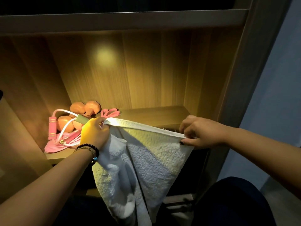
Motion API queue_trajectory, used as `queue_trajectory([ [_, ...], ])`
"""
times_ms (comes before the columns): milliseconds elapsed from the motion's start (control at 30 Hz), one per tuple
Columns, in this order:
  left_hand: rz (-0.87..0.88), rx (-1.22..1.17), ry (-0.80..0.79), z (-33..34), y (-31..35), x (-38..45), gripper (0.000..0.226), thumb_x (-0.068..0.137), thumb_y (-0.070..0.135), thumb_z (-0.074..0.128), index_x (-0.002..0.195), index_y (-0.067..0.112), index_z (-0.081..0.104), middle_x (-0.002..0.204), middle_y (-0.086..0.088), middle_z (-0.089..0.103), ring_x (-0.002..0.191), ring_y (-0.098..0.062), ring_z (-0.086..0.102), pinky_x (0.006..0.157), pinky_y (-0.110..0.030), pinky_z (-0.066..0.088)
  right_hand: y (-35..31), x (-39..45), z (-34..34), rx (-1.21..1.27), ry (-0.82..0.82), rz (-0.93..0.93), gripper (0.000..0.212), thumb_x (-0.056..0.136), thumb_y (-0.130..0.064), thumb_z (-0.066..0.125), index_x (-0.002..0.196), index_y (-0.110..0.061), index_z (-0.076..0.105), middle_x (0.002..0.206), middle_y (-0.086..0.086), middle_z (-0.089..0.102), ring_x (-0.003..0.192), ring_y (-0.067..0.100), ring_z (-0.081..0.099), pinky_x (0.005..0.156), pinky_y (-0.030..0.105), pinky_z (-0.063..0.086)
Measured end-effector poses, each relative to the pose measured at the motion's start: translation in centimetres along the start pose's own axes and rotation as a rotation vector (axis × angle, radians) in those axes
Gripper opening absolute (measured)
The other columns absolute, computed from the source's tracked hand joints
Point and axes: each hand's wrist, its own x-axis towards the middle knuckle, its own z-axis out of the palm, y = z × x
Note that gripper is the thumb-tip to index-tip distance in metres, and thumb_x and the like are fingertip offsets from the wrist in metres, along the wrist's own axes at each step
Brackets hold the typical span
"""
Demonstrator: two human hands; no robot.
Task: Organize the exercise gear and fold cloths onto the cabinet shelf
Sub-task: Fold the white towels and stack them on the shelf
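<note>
A white terry towel (151,159) hangs in front of the cabinet shelf (156,115), its top hem stretched between my hands. My left hand (95,132) grips the towel's left corner in a bunch. My right hand (200,132) pinches the hem at the right corner. The rest of the towel droops in folds below the shelf edge. At the shelf's left end lie pink dumbbells (84,110), a pink-handled jump rope (53,128) with a white cord, and a pink resistance band (110,113).
The shelf is a lit wooden niche with a back panel (138,70) and side walls. Another shelf board (123,20) runs above. A dark lower compartment (197,168) lies under the shelf. A blue wall (276,95) stands to the right.
</note>
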Motion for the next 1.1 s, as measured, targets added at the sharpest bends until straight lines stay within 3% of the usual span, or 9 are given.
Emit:
queue_trajectory([
  [133,-0.035,0.002,-0.004,0.2,-0.4,0.4,0.015,0.09,0.015,0.058,0.096,0.01,0.071,0.074,-0.004,0.057,0.067,-0.024,0.05,0.066,-0.03,0.037,-1.6,-0.7,0.8,0.089,0.242,-0.202,0.026,0.09,-0.025,0.062,0.067,-0.013,0.063,0.094,-0.002,0.061,0.073,0.007,0.057,0.063,0.026,0.05],
  [300,-0.129,0.015,-0.043,0.0,-1.1,0.9,0.019,0.092,0.016,0.056,0.104,0.012,0.07,0.077,-0.004,0.058,0.072,-0.025,0.052,0.069,-0.031,0.04,-5.5,-0.7,-0.1,0.167,0.393,-0.378,0.029,0.088,-0.022,0.063,0.061,-0.018,0.054,0.106,-0.004,0.058,0.09,0.01,0.055,0.064,0.028,0.048],
  [400,-0.163,0.009,-0.042,0.3,-1.0,0.9,0.019,0.092,0.017,0.056,0.104,0.012,0.069,0.075,-0.007,0.059,0.071,-0.028,0.054,0.069,-0.031,0.041,-5.5,-0.4,-0.6,0.334,0.332,-0.244,0.03,0.087,-0.023,0.065,0.061,-0.013,0.057,0.099,-0.001,0.057,0.083,0.011,0.056,0.064,0.027,0.047],
  [533,-0.164,-0.013,-0.075,0.5,-0.9,0.5,0.018,0.092,0.019,0.058,0.103,0.013,0.07,0.076,-0.006,0.061,0.07,-0.027,0.056,0.068,-0.031,0.042,-2.5,0.1,-0.3,0.438,0.38,0.132,0.032,0.088,-0.023,0.064,0.059,-0.01,0.06,0.06,0.004,0.054,0.055,0.013,0.049,0.053,0.031,0.038],
  [700,-0.131,-0.074,-0.124,1.3,0.9,-0.3,0.008,0.086,0.023,0.067,0.085,0.016,0.069,0.073,-0.003,0.062,0.069,-0.025,0.057,0.062,-0.027,0.04,0.3,0.7,0.1,0.619,0.439,0.535,0.029,0.081,-0.016,0.066,0.057,-0.019,0.05,0.063,-0.002,0.051,0.062,0.012,0.049,0.052,0.022,0.038],
  [800,-0.329,-0.245,-0.093,1.6,1.9,0.0,0.02,0.075,0.032,0.078,0.074,0.019,0.063,0.071,0.007,0.059,0.065,-0.01,0.055,0.063,-0.024,0.041,-0.2,1.3,0.4,0.783,0.493,0.631,0.015,0.08,-0.01,0.063,0.071,-0.018,0.054,0.077,0.001,0.057,0.071,0.017,0.054,0.057,0.027,0.044],
  [900,-0.39,-0.431,-0.14,1.7,2.7,0.5,0.017,0.077,0.032,0.078,0.072,0.023,0.065,0.07,0.006,0.059,0.064,-0.009,0.054,0.067,-0.024,0.044,-2.1,1.2,0.0,1.021,0.491,0.683,0.013,0.085,-0.006,0.057,0.081,-0.016,0.064,0.086,0.006,0.064,0.057,0.01,0.062,0.043,0.022,0.045],
  [1000,-0.428,-0.593,-0.099,1.0,4.4,0.6,0.046,0.083,0.034,0.072,0.041,0.026,0.057,0.044,0.015,0.044,0.044,0.0,0.042,0.054,-0.019,0.038,-4.6,0.9,-1.0,1.332,0.466,0.647,0.023,0.089,0.003,0.049,0.083,-0.007,0.07,0.088,0.015,0.064,0.049,0.013,0.062,0.039,0.022,0.046],
  [1100,-0.396,-0.588,-0.043,0.2,6.8,0.5,0.041,0.082,0.057,0.064,0.068,0.018,0.059,0.062,0.008,0.052,0.061,-0.01,0.05,0.066,-0.026,0.038,-7.3,1.1,-1.7,1.506,0.477,0.568,0.019,0.093,0.003,0.05,0.098,0.002,0.068,0.094,0.019,0.067,0.063,0.015,0.068,0.048,0.022,0.054],
])
